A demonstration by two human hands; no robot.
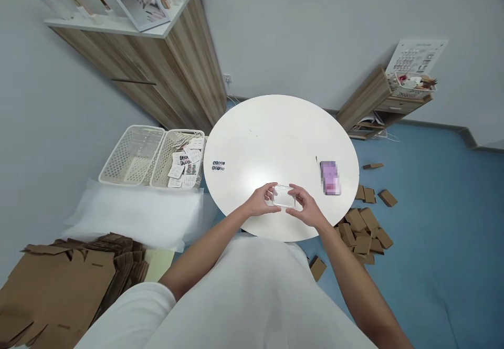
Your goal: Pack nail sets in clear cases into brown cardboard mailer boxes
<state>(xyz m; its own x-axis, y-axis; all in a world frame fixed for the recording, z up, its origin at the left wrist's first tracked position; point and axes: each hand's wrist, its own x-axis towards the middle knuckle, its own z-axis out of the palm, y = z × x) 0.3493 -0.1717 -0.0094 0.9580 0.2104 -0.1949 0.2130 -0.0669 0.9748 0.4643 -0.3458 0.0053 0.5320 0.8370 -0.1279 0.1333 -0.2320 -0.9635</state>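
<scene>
Between my two hands, over the near part of a round white table (271, 128), is a small clear plastic box (284, 196). My left hand (264, 200) grips its left side, and my right hand (306, 206) has hold of its right side, thumbs at the near edge and fingers at the far edge. A card with two rows of small dark pieces (218, 166) lies on the table at the left. To the right lies a phone (330, 178) with a pinkish-purple, pixelated surface, with a tiny dark item (316, 159) beside it.
Left of the table stand a white basket holding cards (157, 178) and another basket with clear plastic items (118, 162). Flattened cardboard (59, 286) is stacked at lower left. Small brown boxes (362, 233) lie on the floor at right. Wooden cabinets stand behind.
</scene>
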